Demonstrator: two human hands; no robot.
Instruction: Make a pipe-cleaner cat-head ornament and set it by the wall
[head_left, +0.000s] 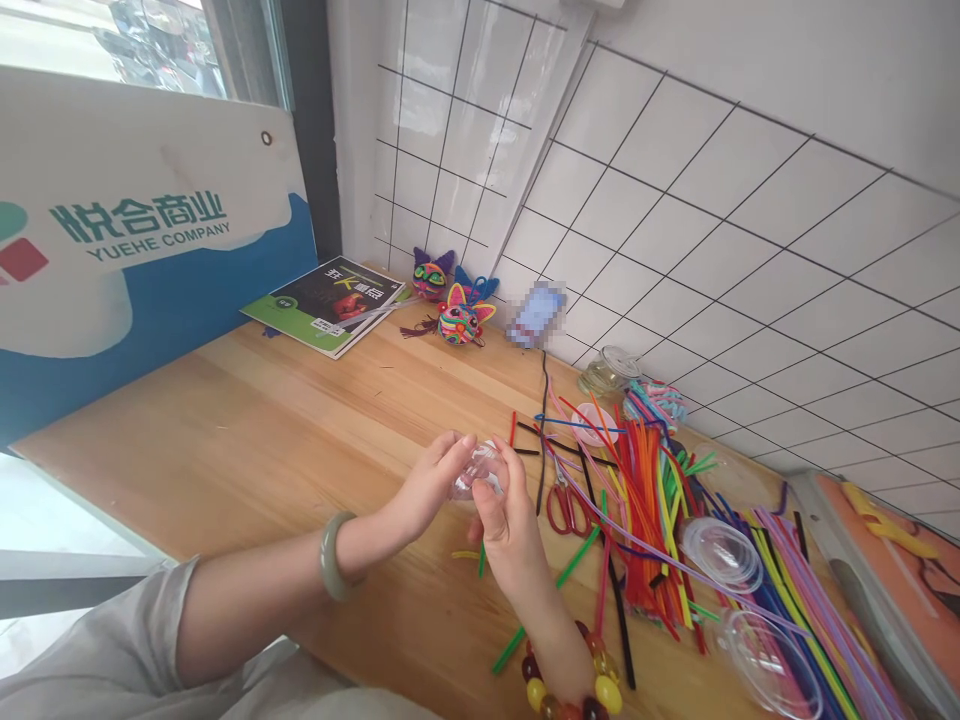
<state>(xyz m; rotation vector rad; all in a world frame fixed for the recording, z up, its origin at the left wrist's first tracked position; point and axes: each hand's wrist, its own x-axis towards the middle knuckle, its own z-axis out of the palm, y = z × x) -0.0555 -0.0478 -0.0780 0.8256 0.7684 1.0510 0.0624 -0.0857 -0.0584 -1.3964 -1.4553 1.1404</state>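
My left hand (429, 488) and my right hand (504, 520) meet over the wooden table (247, 440), both closed around a small clear plastic ball (477, 468). A jade bangle sits on my left wrist and a bead bracelet on my right. Just right of my hands lie red-handled scissors (566, 508) and a big pile of colourful pipe cleaners (660, 520). Loose green pieces lie below my right hand.
Clear plastic half-shells (721, 552) rest on the pipe cleaners. A glass jar (606, 372), two pipe-cleaner cat faces (459, 318), a booklet (330, 304) and a blurred phone stand near the wire-grid wall. A blue and white sign leans at left. An orange tray (892, 570) is at right.
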